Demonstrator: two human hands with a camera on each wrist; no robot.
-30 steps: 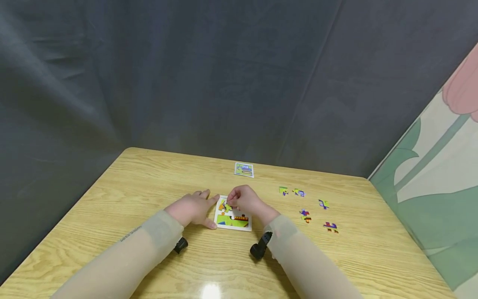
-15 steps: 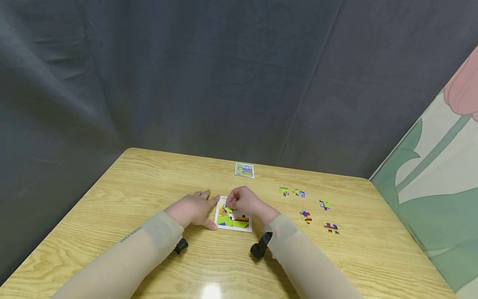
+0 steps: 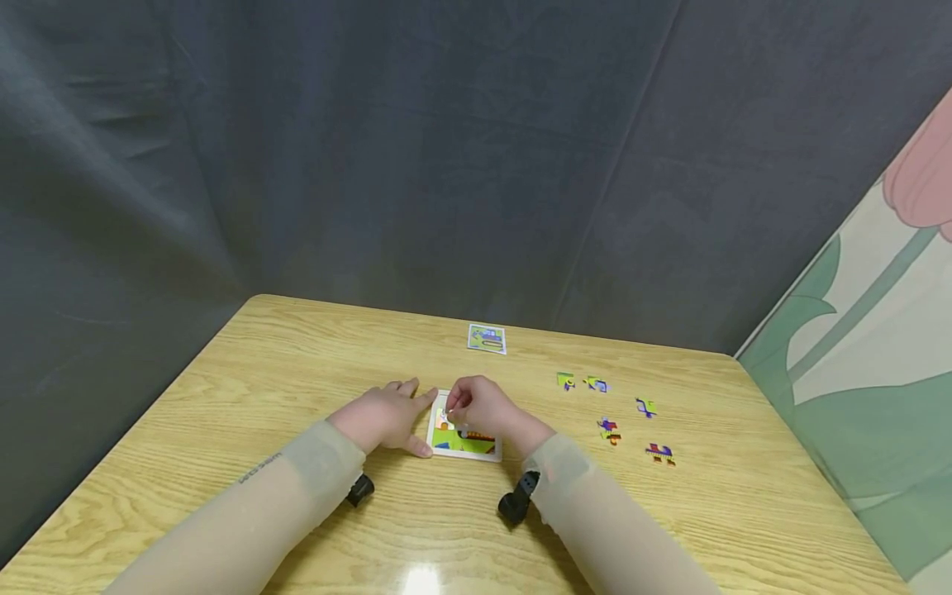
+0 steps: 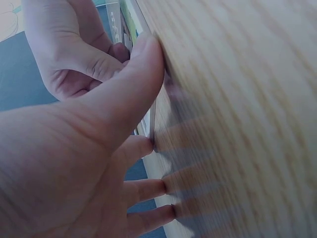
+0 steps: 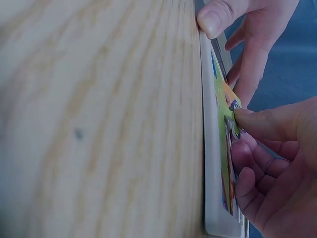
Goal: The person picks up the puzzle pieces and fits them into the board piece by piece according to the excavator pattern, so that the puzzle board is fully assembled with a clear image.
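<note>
My left hand lies with fingers spread at the left side of a small white-framed jigsaw tray. In the left wrist view its thumb presses against the tray's edge. My right hand is over the upper part of the tray, thumb and fingers pinching a jigsaw piece with green and orange on it. The piece appears tilted just above the board in the right wrist view; part of it is hidden by the fingers. Green printed pieces fill the tray's near part.
Several loose jigsaw pieces lie to the right, among them a green one, a purple and red one and another. A picture card lies behind the tray. A dark curtain hangs beyond the table.
My right hand has shifted slightly left and nearer to me over the tray, still pinching the piece. My left hand has stayed in place.
</note>
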